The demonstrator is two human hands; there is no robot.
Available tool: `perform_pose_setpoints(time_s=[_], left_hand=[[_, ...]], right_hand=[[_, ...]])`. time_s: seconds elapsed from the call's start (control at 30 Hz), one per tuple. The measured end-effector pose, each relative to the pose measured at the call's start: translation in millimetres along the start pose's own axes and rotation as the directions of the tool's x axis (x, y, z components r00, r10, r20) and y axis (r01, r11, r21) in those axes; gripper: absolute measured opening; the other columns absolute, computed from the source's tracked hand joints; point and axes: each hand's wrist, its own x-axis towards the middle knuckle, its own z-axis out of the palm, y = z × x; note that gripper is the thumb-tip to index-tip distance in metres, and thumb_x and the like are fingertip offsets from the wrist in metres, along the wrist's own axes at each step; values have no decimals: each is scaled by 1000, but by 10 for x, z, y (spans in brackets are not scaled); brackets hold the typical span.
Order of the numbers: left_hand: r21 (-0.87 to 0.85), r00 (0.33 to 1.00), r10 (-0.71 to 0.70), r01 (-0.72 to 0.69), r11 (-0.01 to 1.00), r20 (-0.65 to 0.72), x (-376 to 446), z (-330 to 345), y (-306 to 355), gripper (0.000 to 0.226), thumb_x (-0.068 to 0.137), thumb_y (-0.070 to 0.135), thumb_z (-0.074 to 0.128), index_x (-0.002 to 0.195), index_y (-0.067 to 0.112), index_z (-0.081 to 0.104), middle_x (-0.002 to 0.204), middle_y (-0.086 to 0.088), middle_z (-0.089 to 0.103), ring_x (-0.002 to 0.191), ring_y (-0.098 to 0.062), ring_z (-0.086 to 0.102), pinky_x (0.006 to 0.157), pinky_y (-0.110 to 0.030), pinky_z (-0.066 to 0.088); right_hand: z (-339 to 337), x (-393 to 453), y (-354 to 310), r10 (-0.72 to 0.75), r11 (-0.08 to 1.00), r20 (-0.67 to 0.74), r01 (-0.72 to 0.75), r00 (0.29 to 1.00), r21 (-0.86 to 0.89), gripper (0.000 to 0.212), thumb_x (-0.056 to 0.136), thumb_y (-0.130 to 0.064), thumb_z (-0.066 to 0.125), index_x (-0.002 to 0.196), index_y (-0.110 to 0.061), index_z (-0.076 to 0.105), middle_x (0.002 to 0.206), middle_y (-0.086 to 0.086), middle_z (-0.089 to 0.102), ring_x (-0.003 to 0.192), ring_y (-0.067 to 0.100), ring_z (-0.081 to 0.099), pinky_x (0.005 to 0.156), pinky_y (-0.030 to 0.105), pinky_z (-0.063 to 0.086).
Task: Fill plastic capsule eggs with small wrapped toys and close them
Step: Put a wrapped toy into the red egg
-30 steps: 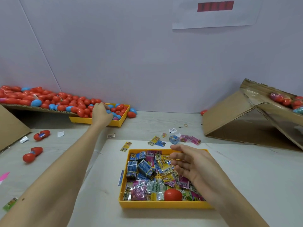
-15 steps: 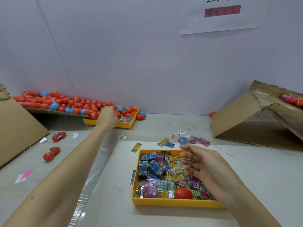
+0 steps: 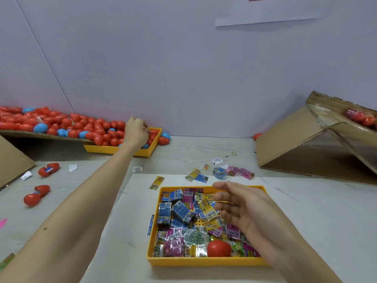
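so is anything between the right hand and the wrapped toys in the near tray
Nothing visible. The right hand hovers open directly over the wrapped toys in the yellow tray. A closed red egg lies among them at the near edge, off the hand's path.

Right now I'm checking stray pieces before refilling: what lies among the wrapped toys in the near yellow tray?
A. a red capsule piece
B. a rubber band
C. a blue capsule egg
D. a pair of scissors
A: a red capsule piece sits at the front of the near yellow tray, among the wrapped toys.
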Motion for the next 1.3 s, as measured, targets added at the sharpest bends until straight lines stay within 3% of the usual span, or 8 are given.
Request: perform_pose_setpoints(time_s=[0.17, 0.3, 0.37, 0.53, 0.7, 1.03, 1.17, 1.3], left_hand=[[-304, 989, -23, -22, 952, -144, -447, -361, 217, 20, 103, 3, 57, 116, 0, 71, 121, -19, 59, 108, -30, 62, 86, -26, 48], [-714, 1000, 2, 13, 700, 21, -1258, -622, 665, 13, 102, 13, 63, 106, 15, 75, 101, -4, 76, 85, -2, 71, 80, -17, 54], [-798, 987, 104, 38, 601, 125, -1749, -653, 876, 14, 103, 19, 63, 103, 23, 76, 92, 4, 79, 81, -5, 73, 78, -13, 52], [-879, 965, 173, 95, 467, 196, -2432, -629, 1101, 16, 102, 21, 64, 112, 21, 76, 98, 2, 79, 89, -14, 76, 80, -21, 58], [-886, 939, 243, 112, 451, 242, -2483, -673, 1083, 21, 97, 17, 70, 117, 20, 75, 101, 1, 80, 97, -15, 76, 86, -24, 58], [-877, 963, 244, -17, 480, 115, -2479, -673, 1041, 27, 89, 16, 80, 114, 23, 78, 106, 5, 78, 99, -13, 75, 85, -22, 59], [-909, 937, 275, 90, 407, 216, -2466, -679, 1053, 27, 97, 19, 71, 123, 26, 75, 113, 4, 78, 109, -14, 73, 91, -22, 57], [-919, 934, 254, 149, 364, 252, -2478, -687, 1043, 26, 94, 25, 74, 120, 28, 76, 110, 1, 78, 107, -14, 73, 87, -18, 56]], right_hand=[[16, -45, -25, -74, 993, -46, 70, 996, -91, 30, 109, -19, 50, 107, -8, 77, 86, 12, 78, 73, 17, 73, 61, 23, 57], [92, -83, -9, -254, 937, -77, 226, 964, -267, 20, 108, -19, 53, 117, -19, 71, 91, 3, 80, 81, 17, 77, 65, 23, 58], [129, -105, 5, -353, 889, -21, 328, 936, -319, 22, 104, -21, 60, 124, -27, 67, 96, -3, 80, 87, 16, 78, 70, 23, 61], [118, -130, 10, -427, 865, 22, 416, 904, -280, 24, 100, -28, 66, 123, -20, 67, 92, 6, 80, 87, 23, 79, 75, 29, 64], [41, -74, 14, -414, 861, 16, 397, 910, -317, 20, 99, -25, 68, 117, -16, 69, 89, 7, 80, 84, 24, 79, 77, 31, 64], [16, -51, 21, -446, 840, 115, 459, 888, -289, 16, 98, -25, 68, 107, -12, 71, 91, 9, 78, 85, 25, 77, 79, 30, 63], [73, -33, 30, -524, 774, 88, 517, 847, -367, 17, 95, -25, 72, 109, -17, 66, 92, 1, 77, 84, 18, 78, 76, 26, 62], [58, -34, 49, -525, 712, 198, 555, 828, -430, 20, 97, -20, 71, 116, -23, 65, 93, -1, 78, 90, 15, 76, 80, 30, 63]])
